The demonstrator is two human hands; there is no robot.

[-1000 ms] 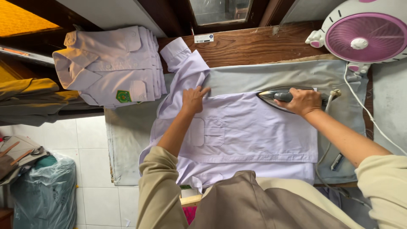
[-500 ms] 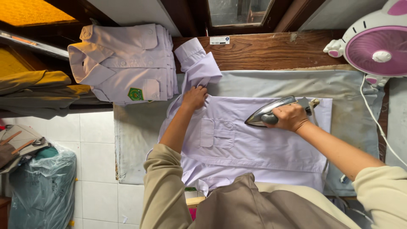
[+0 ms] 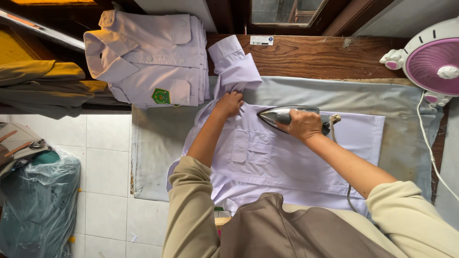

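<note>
A small white label (image 3: 261, 40) sits on the far wooden ledge. The right hand (image 3: 300, 125) grips the iron (image 3: 282, 115) on the shirt (image 3: 287, 157); the left hand (image 3: 229, 103) lies flat, pinning it.

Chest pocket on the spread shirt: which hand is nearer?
Right, narrowly. The right hand grips the iron just beside the chest pocket; the left hand presses near the collar.

Shirt (image 3: 287, 162) lies flat on the padded cloth (image 3: 406, 134), the landmark here. Iron (image 3: 282, 115) sits on the shirt near its far edge, right hand (image 3: 302, 125) on top; left hand (image 3: 228, 104) rests just left of the iron. Folded shirts (image 3: 153, 57) lie off the cloth's far-left corner. Fan (image 3: 432, 62) stands at its far-right corner. Plastic bag (image 3: 38, 200) sits on the floor well left.
</note>
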